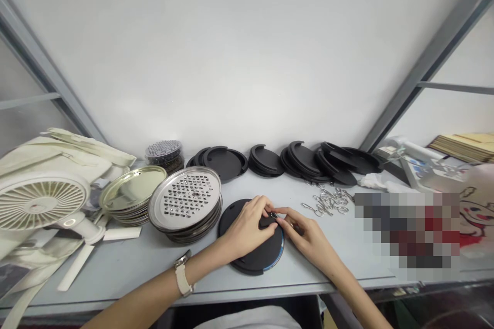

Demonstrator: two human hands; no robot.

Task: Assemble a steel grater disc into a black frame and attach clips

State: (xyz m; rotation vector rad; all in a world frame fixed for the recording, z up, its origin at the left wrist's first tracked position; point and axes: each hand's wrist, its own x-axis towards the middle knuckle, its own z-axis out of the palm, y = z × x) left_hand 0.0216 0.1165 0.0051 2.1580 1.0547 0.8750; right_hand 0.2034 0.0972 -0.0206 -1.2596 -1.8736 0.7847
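Note:
A round black disc-shaped case (pixel 257 257) with a blue strip along its right edge lies on the table near the front. My left hand (pixel 250 226) rests over it, a watch on the wrist, its thumb and fingers bent around the disc's upper right part. From the right, my right hand (pixel 304 234) reaches in with thumb and forefinger pinched on a small metal clip (pixel 273 215) at the disc's edge. The left fingertips are beside that clip. Several loose metal clips (pixel 330 201) lie in a pile behind and to the right.
Grater discs (pixel 187 200) and gold-rimmed plates (pixel 135 188) are stacked at the left, beside a white fan (pixel 42 200). Black round cases (pixel 227 163) line the wall. A blurred patch and a printed bag (pixel 476 211) are at the right.

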